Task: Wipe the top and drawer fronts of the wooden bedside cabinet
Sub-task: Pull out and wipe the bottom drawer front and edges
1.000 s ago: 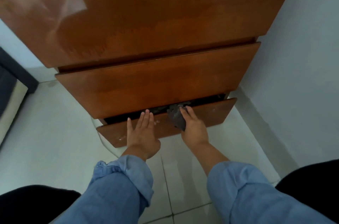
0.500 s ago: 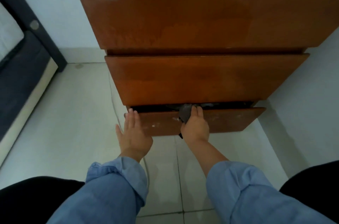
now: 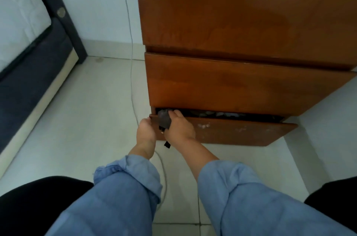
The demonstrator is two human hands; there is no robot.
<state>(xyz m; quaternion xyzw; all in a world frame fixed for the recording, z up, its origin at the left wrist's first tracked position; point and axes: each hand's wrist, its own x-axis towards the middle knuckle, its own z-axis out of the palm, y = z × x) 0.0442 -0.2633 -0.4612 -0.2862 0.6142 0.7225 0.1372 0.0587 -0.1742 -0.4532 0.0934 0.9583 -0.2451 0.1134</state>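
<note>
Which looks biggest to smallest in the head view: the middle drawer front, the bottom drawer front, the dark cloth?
1. Middle drawer front, though it sits nearer the camera, which may flatter it.
2. Bottom drawer front, open a little.
3. Dark cloth, gripped by the right hand.

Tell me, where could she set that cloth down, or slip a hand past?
Bare floor tile lies between the bed base and the cabinet, crossed only by a thin cable. It is crowded at the bottom drawer's left corner, where the left hand and the right hand with the cloth meet.
</note>
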